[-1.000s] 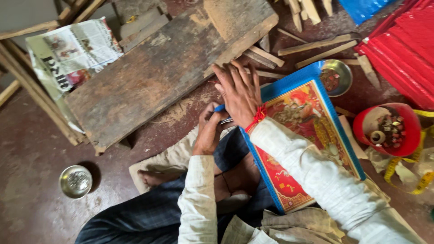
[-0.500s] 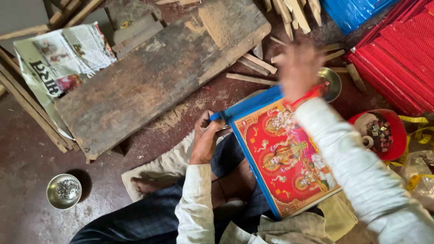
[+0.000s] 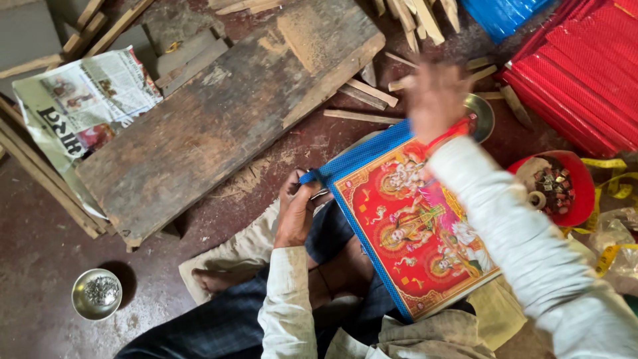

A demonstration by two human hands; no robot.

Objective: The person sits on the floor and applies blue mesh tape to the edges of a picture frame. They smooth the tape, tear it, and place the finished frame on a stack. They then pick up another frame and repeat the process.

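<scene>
A red picture print with a blue border [image 3: 412,226] rests tilted on my lap. My left hand [image 3: 296,209] grips its near left corner, fingers closed on the blue edge. My right hand [image 3: 435,96] is blurred above the print's far edge, close to a small metal bowl [image 3: 484,114]; I cannot make out whether it holds anything. A red thread circles my right wrist.
A worn wooden plank [image 3: 226,119] lies on the floor to the left, a newspaper [image 3: 83,103] beside it. Wood strips [image 3: 362,93] are scattered behind. A red bowl of small metal parts [image 3: 555,189], a yellow tape measure [image 3: 615,193], red corrugated sheets [image 3: 585,73] and a steel bowl [image 3: 97,294] surround me.
My right hand lifted off the print's left corner and swung right toward the far edge. The print shifted on my lap; my left hand stayed at the corner.
</scene>
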